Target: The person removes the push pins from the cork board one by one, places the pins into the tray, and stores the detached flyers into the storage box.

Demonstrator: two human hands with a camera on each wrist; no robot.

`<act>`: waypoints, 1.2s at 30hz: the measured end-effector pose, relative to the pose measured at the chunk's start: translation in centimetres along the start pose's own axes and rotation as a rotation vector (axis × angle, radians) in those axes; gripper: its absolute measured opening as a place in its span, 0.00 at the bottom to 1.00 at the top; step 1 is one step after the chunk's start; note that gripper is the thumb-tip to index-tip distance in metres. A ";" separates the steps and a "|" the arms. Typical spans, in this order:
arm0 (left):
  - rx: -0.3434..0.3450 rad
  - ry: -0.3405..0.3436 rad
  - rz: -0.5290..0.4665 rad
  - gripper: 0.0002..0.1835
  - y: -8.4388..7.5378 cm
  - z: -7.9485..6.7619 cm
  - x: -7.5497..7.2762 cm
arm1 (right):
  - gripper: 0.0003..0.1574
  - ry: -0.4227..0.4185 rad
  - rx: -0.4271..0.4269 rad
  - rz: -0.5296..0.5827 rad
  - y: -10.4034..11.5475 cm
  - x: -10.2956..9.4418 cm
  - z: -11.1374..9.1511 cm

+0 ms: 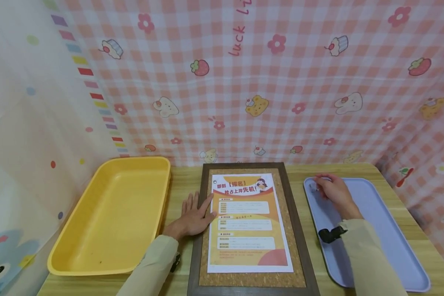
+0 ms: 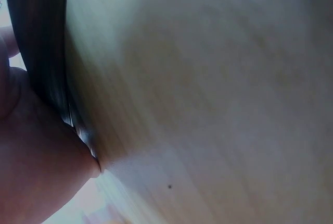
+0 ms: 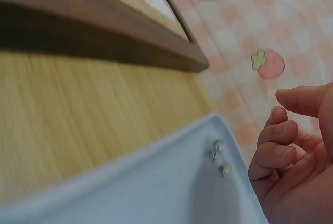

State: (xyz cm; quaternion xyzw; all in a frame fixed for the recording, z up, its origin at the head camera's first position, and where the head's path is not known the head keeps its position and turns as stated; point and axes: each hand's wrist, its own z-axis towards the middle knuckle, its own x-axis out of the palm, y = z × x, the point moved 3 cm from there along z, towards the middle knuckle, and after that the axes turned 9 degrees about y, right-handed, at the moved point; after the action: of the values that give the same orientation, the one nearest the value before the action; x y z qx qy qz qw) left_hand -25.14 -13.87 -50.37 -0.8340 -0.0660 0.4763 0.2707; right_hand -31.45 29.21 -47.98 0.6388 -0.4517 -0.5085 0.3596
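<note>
A framed cork board (image 1: 299, 271) lies on the table with a printed poster (image 1: 246, 230) on it. One small pushpin (image 1: 214, 181) sits at the poster's upper left corner. My left hand (image 1: 192, 218) rests across the board's left frame, fingers spread, with its thumb side on the poster's left edge. Above the far left corner of the blue tray (image 1: 385, 213) is my right hand (image 1: 334, 193). In the right wrist view its fingers curl loosely and the thumb stands apart, with nothing seen between them. Two small pushpins (image 3: 225, 169) lie in the tray beside that hand.
A deep yellow tray (image 1: 164, 205) stands left of the board on the wooden table (image 1: 181, 181). A pink checked cloth (image 1: 229, 94) hangs behind the table. A black wrist camera (image 1: 331, 235) juts from the right sleeve over the blue tray.
</note>
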 end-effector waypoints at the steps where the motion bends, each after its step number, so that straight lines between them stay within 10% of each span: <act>1: -0.001 0.001 -0.003 0.36 0.0 0.0 0.0 | 0.26 0.009 -0.012 0.012 0.2 0.3 0.1; 14: 0.003 0.009 -0.018 0.36 0.3 0.2 0.2 | 0.22 0.140 -0.132 0.056 3.5 5.1 0.9; 36: -0.009 0.001 -0.003 0.35 0.3 0.2 0.1 | 0.15 0.207 -0.068 0.022 6.1 11.6 2.3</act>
State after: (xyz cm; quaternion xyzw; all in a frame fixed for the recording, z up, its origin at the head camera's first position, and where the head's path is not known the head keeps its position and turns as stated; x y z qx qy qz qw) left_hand -25.31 -14.00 -50.73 -0.8354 -0.0692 0.4751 0.2676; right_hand -34.09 16.21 -46.63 0.6704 -0.4017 -0.4507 0.4314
